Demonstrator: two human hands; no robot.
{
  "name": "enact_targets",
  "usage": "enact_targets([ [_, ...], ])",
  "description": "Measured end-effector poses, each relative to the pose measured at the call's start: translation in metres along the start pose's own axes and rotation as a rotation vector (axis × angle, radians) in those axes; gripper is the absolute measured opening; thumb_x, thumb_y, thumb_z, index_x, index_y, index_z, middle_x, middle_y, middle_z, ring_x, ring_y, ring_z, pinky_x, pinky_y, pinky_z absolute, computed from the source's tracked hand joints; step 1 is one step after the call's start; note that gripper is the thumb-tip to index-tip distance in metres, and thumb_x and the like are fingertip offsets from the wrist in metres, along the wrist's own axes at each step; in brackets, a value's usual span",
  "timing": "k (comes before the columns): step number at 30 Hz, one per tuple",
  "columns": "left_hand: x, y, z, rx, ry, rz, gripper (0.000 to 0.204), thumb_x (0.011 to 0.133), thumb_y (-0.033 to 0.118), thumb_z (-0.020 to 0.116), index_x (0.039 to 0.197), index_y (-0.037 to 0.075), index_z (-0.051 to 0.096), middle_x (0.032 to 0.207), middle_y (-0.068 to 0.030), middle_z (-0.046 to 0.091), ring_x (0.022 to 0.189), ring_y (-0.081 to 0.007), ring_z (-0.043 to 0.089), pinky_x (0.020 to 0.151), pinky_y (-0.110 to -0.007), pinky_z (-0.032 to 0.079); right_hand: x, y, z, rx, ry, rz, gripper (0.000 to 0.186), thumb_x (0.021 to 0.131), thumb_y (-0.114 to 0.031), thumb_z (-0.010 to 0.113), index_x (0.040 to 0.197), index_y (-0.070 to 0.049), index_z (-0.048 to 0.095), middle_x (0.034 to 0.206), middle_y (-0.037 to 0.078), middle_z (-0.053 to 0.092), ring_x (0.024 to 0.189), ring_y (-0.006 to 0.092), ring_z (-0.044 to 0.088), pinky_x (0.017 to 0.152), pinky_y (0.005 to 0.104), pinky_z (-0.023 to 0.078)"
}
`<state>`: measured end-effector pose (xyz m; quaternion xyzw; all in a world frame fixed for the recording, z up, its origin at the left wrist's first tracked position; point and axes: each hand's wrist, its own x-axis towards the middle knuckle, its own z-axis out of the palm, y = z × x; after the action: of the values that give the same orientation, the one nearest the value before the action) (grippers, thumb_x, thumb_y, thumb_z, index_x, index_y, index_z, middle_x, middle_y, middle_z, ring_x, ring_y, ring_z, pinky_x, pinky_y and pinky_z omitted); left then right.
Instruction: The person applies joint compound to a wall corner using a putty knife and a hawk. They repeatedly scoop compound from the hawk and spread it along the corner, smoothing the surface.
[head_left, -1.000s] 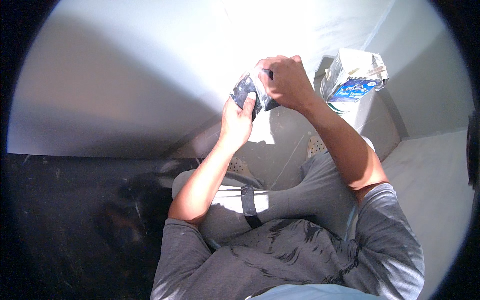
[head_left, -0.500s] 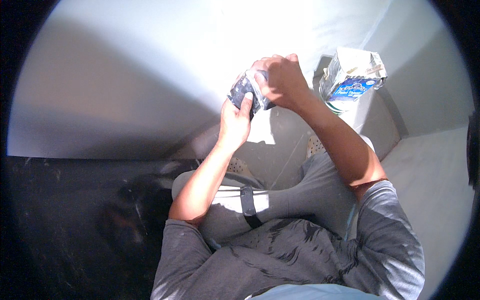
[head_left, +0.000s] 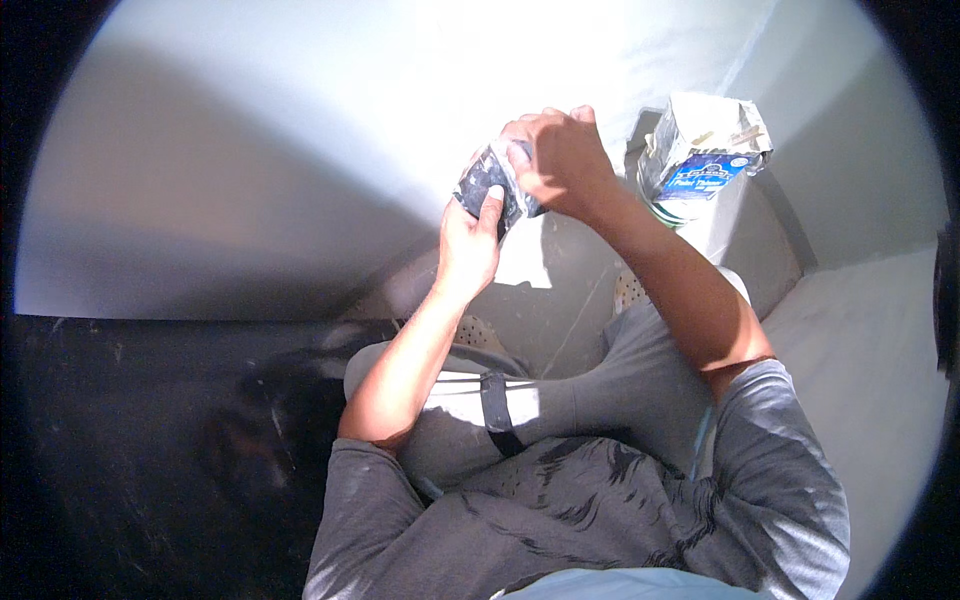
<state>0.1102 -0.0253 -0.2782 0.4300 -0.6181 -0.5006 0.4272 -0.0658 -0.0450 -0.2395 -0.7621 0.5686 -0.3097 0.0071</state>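
My left hand (head_left: pixel 473 243) is closed around a flat dark piece smeared with white (head_left: pixel 485 182), its thumb pressed on the near face. What kind of thing this is, I cannot make out. Against its right side lies my right hand (head_left: pixel 565 160), fist-like with the fingers curled in. Whatever those fingers grip is hidden behind the back of the hand. Both hands are held in front of a brightly lit wall, above the floor between my bent knees.
To the right stands a cut-open rectangular can (head_left: pixel 705 165) with a blue label and white crusted edges, above a white round container with a green stripe (head_left: pixel 675 213). A pale wall (head_left: pixel 300 110) rises ahead. Dark surface (head_left: pixel 150 430) fills the left; my legs (head_left: pixel 640 390) are folded below.
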Motion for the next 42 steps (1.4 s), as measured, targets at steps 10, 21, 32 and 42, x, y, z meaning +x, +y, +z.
enact_targets([
  [10, -0.003, -0.002, -0.003, 0.024, 0.037, -0.011, 0.039, 0.106, 0.012, 0.053, 0.142, -0.004, 0.051, 0.131, -0.0120, 0.064, 0.121, -0.0183, 0.059, 0.107, -0.034, 0.045, -0.003, -0.010, 0.004, 0.068, 0.016, -0.034, 0.021, 0.089, -0.022, 0.061, 0.102, -0.014, 0.076, 0.096, 0.006, 0.075, 0.090, 0.0253, 0.069, 0.086, 0.0483, 0.039],
  [21, -0.005, 0.003, 0.001, -0.090, 0.030, -0.053, 0.030, 0.106, 0.014, 0.056, 0.133, 0.000, 0.059, 0.122, -0.0075, 0.067, 0.112, -0.0155, 0.061, 0.099, -0.032, 0.047, -0.003, -0.004, 0.013, 0.001, 0.043, -0.033, 0.021, 0.090, -0.025, 0.061, 0.099, -0.015, 0.077, 0.092, 0.003, 0.075, 0.090, 0.0220, 0.068, 0.086, 0.0489, 0.037],
  [32, -0.004, 0.003, 0.000, -0.058, 0.062, -0.001, 0.030, 0.107, 0.011, 0.051, 0.133, -0.003, 0.057, 0.120, -0.0098, 0.067, 0.110, -0.0152, 0.062, 0.098, -0.032, 0.050, -0.004, -0.009, 0.016, 0.046, 0.000, -0.074, 0.022, 0.091, -0.026, 0.061, 0.102, -0.016, 0.078, 0.095, 0.002, 0.076, 0.091, 0.0220, 0.068, 0.084, 0.0480, 0.039],
  [42, -0.003, -0.005, -0.004, -0.064, 0.034, -0.057, 0.030, 0.108, 0.015, 0.052, 0.132, -0.002, 0.058, 0.118, -0.0092, 0.068, 0.108, -0.0148, 0.063, 0.096, -0.032, 0.051, -0.005, -0.012, 0.014, 0.011, 0.013, -0.053, 0.021, 0.092, -0.024, 0.060, 0.101, -0.016, 0.077, 0.093, 0.002, 0.075, 0.089, 0.0227, 0.068, 0.085, 0.0482, 0.037],
])
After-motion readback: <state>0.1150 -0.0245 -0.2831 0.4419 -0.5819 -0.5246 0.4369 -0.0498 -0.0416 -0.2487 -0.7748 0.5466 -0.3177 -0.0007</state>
